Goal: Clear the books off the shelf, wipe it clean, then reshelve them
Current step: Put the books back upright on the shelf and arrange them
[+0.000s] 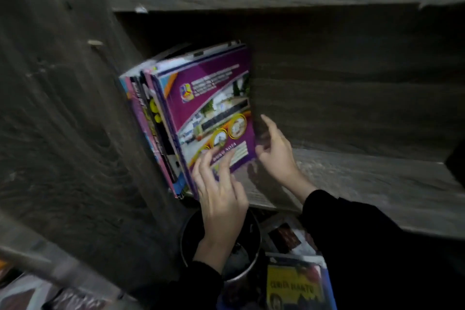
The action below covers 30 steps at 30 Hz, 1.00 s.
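Observation:
Several thin books [156, 118] stand upright at the left end of a dark wooden shelf [352, 178], leaning against its left wall. The outermost is a purple book [214, 98] with photos and gold circles on its cover. My left hand [219, 189] lies with straight fingers flat on the lower part of that cover. My right hand [274, 151] is at the book's lower right edge, fingers loosely spread and touching the edge. Whether the thumb wraps behind the cover is hidden.
The shelf board above [251, 0] closes the compartment from the top. Below the shelf stands a dark round bin [191, 239]. More books lie lower down, one with a yellow cover [294, 289]. The left shelf wall [75, 121] is close by.

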Each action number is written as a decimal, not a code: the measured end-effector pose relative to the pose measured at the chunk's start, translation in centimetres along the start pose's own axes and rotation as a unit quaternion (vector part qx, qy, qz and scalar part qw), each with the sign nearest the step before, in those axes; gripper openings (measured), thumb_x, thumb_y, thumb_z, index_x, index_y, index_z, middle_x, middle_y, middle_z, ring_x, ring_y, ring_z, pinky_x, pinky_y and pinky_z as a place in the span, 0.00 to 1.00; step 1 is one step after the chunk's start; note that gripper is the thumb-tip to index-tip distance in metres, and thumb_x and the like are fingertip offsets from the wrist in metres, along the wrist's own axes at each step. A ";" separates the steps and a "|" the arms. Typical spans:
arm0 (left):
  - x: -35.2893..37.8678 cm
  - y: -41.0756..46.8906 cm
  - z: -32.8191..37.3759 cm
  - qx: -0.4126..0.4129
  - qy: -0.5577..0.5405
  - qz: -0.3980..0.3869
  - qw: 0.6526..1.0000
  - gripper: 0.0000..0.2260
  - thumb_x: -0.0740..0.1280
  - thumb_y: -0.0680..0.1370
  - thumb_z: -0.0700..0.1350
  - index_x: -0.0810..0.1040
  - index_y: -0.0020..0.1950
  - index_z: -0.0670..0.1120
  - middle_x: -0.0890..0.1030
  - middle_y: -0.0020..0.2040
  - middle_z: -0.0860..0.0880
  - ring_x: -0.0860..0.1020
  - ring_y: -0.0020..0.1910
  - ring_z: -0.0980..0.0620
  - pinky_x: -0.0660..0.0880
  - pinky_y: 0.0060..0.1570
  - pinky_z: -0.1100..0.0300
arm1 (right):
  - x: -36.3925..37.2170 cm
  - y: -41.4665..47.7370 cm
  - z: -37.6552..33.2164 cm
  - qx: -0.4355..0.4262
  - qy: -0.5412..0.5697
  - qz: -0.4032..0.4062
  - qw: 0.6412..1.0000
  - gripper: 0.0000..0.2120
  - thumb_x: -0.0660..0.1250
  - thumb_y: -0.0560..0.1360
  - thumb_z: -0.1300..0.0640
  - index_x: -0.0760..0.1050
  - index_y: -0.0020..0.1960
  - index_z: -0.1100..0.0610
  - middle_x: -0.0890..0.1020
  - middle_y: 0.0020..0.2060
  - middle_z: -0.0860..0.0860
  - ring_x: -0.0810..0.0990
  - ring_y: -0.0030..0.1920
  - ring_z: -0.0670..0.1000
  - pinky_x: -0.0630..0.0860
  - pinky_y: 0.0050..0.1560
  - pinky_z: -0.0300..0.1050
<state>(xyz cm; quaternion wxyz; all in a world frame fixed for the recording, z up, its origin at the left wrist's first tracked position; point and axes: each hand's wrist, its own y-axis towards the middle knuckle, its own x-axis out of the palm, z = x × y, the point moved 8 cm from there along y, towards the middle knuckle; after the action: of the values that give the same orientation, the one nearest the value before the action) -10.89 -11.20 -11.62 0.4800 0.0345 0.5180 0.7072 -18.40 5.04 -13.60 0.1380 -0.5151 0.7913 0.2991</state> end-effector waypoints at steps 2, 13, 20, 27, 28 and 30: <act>1.9 -2.2 1.7 0.007 -0.033 -0.047 0.998 0.17 0.59 0.70 0.35 0.76 0.57 0.42 0.73 0.57 0.41 0.71 0.59 0.42 0.61 0.65 0.55 | -1.7 -3.0 2.4 -0.001 0.039 0.047 0.998 0.23 0.62 0.69 0.70 0.78 0.60 0.53 0.80 0.40 0.51 0.77 0.38 0.49 0.76 0.45 0.45; 19.0 -22.5 8.6 -0.110 -0.207 -0.388 0.891 0.16 0.57 0.70 0.40 0.74 0.56 0.47 0.77 0.50 0.44 0.72 0.52 0.45 0.66 0.53 0.57 | -12.3 -23.4 27.0 0.328 -0.109 0.103 0.933 0.12 0.59 0.67 0.58 0.81 0.39 0.55 0.83 0.36 0.59 0.81 0.40 0.61 0.67 0.36 0.46; 27.0 -36.1 6.8 -0.433 -0.229 -0.541 0.684 0.30 0.66 0.70 0.41 0.62 0.72 0.45 0.73 0.64 0.40 0.75 0.57 0.43 0.71 0.52 0.56 | -17.1 -29.9 37.8 0.483 -0.289 -0.078 0.823 0.34 0.68 0.74 0.55 0.57 0.75 0.59 0.67 0.66 0.63 0.63 0.66 0.63 0.62 0.64 0.51; 28.1 -40.4 6.8 -0.538 -0.231 -0.468 0.662 0.46 0.71 0.69 0.30 0.47 0.76 0.52 0.76 0.37 0.63 0.74 0.36 0.48 0.72 0.38 0.57 | -14.3 -30.7 38.7 0.455 -0.323 -0.110 0.822 0.45 0.67 0.71 0.41 0.48 0.78 0.55 0.56 0.73 0.63 0.56 0.72 0.63 0.54 0.71 0.53; 28.1 -40.4 6.8 -0.544 -0.225 -0.459 0.665 0.45 0.70 0.69 0.28 0.48 0.77 0.51 0.76 0.39 0.61 0.73 0.35 0.50 0.72 0.36 0.57 | -14.0 -31.0 38.9 0.457 -0.326 -0.121 0.819 0.45 0.67 0.72 0.41 0.46 0.78 0.54 0.54 0.74 0.62 0.54 0.73 0.62 0.53 0.71 0.53; 28.1 -40.4 6.5 -0.563 -0.216 -0.442 0.665 0.47 0.71 0.68 0.28 0.50 0.78 0.50 0.78 0.53 0.46 0.75 0.41 0.49 0.73 0.39 0.58 | -14.0 -31.2 39.1 0.453 -0.319 -0.126 0.823 0.45 0.67 0.72 0.40 0.45 0.78 0.53 0.53 0.74 0.62 0.53 0.73 0.62 0.54 0.72 0.54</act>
<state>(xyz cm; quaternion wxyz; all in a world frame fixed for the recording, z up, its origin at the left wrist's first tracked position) 3.58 13.54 -52.11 0.7626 -0.3232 -0.1419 0.5421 12.11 30.28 -47.20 0.6371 -0.3657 0.6776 0.0341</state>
